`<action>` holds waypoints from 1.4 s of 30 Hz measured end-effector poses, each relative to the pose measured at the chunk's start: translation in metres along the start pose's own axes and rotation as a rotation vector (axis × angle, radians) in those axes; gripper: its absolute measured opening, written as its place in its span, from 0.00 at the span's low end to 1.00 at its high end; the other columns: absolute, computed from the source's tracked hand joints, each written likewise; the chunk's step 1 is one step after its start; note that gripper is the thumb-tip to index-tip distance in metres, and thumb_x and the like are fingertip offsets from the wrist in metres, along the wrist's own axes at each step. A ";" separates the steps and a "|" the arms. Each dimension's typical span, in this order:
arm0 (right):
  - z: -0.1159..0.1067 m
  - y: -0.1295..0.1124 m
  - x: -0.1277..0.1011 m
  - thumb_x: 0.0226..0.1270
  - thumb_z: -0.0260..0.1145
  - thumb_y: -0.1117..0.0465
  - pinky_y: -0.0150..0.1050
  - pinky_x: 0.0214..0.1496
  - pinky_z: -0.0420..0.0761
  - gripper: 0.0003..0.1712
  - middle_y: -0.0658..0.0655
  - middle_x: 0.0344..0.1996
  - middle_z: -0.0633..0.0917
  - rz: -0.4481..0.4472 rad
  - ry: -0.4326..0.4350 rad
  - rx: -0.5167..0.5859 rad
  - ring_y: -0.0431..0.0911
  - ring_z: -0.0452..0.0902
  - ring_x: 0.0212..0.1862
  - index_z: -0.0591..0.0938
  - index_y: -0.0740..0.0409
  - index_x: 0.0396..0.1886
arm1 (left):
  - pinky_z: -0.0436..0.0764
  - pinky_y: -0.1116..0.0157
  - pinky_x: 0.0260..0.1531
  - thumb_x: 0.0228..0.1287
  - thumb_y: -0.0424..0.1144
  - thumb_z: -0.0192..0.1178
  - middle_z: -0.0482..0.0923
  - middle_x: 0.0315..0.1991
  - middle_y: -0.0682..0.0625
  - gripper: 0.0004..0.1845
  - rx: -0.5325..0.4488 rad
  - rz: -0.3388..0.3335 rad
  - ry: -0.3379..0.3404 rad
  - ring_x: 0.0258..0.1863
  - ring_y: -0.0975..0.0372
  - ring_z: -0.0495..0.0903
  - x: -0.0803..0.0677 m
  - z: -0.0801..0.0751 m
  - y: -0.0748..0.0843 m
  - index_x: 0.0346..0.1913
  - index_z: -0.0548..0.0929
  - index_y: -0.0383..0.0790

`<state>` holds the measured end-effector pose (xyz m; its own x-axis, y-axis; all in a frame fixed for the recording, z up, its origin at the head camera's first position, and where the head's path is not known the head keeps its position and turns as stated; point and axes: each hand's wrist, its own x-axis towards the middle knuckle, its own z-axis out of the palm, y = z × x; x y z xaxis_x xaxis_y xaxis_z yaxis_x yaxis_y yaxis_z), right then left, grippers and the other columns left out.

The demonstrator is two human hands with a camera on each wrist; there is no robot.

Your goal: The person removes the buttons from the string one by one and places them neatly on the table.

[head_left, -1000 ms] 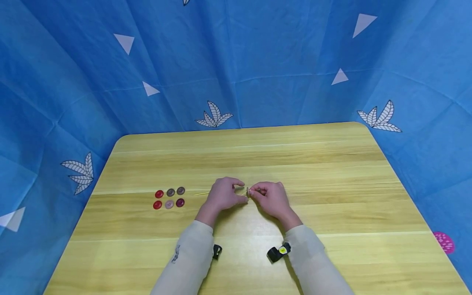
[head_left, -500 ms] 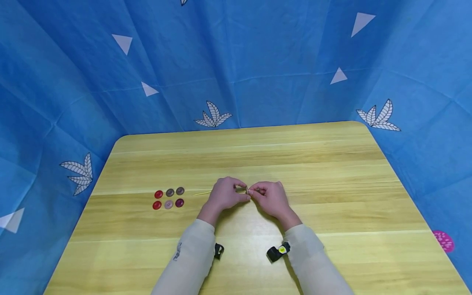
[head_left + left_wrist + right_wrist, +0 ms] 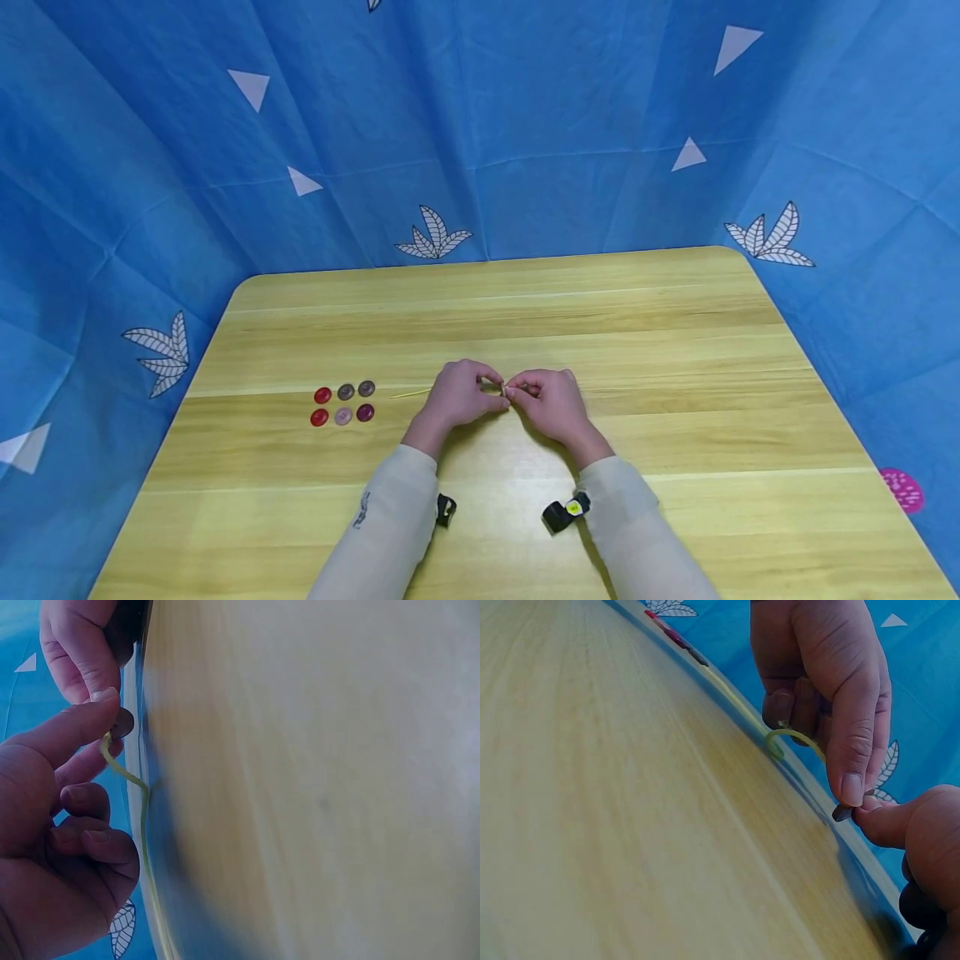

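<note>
— Wooden table (image 3: 675,400), wrapped round by blue cloth (image 3: 525,125) printed with white leaves and triangles. Near the table's middle, left hand (image 3: 454,397) and right hand (image 3: 549,403) brought together, fingertips touching.

— Holding what?

— Left thumb and forefinger pinched on a thin yellow cord (image 3: 124,774), trailing leftward along the table. Right thumb and forefinger pinched on a small dark button (image 3: 843,813), held right at the cord's end. Six more buttons (image 3: 343,403) in two rows, left of the hands on the table.

— Risks from here?

— Probably a slipped pinch: limp cord tip bending away from the hole, or the button dropping and rolling off across the table.

— Any writing?

— Nothing readable; only a yellow sticker on the right wrist strap (image 3: 567,511), too small to make out.
</note>
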<state>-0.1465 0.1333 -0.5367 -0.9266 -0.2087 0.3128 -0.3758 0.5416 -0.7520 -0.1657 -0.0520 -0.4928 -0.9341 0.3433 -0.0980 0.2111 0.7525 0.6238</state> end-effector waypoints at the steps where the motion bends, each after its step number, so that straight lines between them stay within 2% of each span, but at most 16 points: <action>1: 0.000 0.000 0.000 0.63 0.74 0.58 0.47 0.48 0.66 0.03 0.33 0.07 0.66 0.003 0.000 -0.001 0.37 0.61 0.13 0.90 0.44 0.30 | 0.73 0.64 0.27 0.50 0.47 0.79 0.79 0.28 0.58 0.14 0.000 -0.001 -0.002 0.27 0.63 0.73 0.000 0.000 0.000 0.40 0.90 0.49; 11: 0.001 0.002 0.000 0.63 0.73 0.57 0.46 0.48 0.66 0.03 0.34 0.07 0.66 0.017 -0.005 -0.012 0.37 0.61 0.13 0.90 0.42 0.31 | 0.68 0.66 0.21 0.51 0.44 0.78 0.72 0.17 0.55 0.13 -0.016 0.012 -0.023 0.17 0.65 0.67 0.000 0.000 0.002 0.40 0.90 0.46; 18: 0.001 0.001 0.000 0.63 0.74 0.57 0.43 0.44 0.68 0.03 0.33 0.08 0.67 -0.004 0.005 0.001 0.36 0.60 0.13 0.91 0.44 0.30 | 0.70 0.65 0.24 0.50 0.43 0.79 0.72 0.18 0.55 0.11 -0.033 0.010 -0.013 0.19 0.64 0.68 -0.001 0.001 0.000 0.36 0.90 0.46; 19: 0.001 0.001 0.000 0.63 0.74 0.57 0.43 0.40 0.69 0.03 0.34 0.08 0.67 -0.003 0.003 0.003 0.36 0.60 0.13 0.91 0.44 0.30 | 0.70 0.65 0.24 0.49 0.43 0.79 0.72 0.18 0.55 0.11 -0.034 0.010 -0.012 0.20 0.64 0.69 -0.001 0.001 -0.001 0.35 0.90 0.47; 25: 0.001 0.001 0.000 0.64 0.74 0.56 0.46 0.44 0.68 0.02 0.35 0.09 0.68 0.014 -0.006 0.005 0.37 0.62 0.14 0.91 0.46 0.31 | 0.71 0.64 0.26 0.49 0.42 0.79 0.74 0.19 0.55 0.09 -0.060 0.002 -0.001 0.21 0.63 0.70 -0.003 -0.002 -0.004 0.33 0.89 0.47; 33: 0.001 0.001 0.000 0.63 0.74 0.56 0.55 0.54 0.66 0.02 0.37 0.10 0.70 0.036 -0.018 0.002 0.39 0.65 0.16 0.91 0.47 0.32 | 0.71 0.63 0.25 0.49 0.42 0.79 0.73 0.18 0.54 0.09 -0.077 -0.015 0.003 0.20 0.63 0.69 -0.008 -0.009 -0.010 0.32 0.89 0.46; 42: 0.001 -0.001 0.001 0.63 0.74 0.56 0.51 0.52 0.67 0.03 0.37 0.10 0.69 0.016 -0.007 0.006 0.38 0.64 0.16 0.91 0.49 0.31 | 0.71 0.62 0.26 0.49 0.40 0.79 0.75 0.20 0.53 0.09 -0.123 -0.058 0.038 0.20 0.62 0.70 -0.017 -0.018 -0.018 0.31 0.89 0.45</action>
<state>-0.1469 0.1323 -0.5365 -0.9326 -0.2055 0.2968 -0.3610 0.5396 -0.7606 -0.1589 -0.0818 -0.4886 -0.9545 0.2779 -0.1082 0.1221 0.6952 0.7084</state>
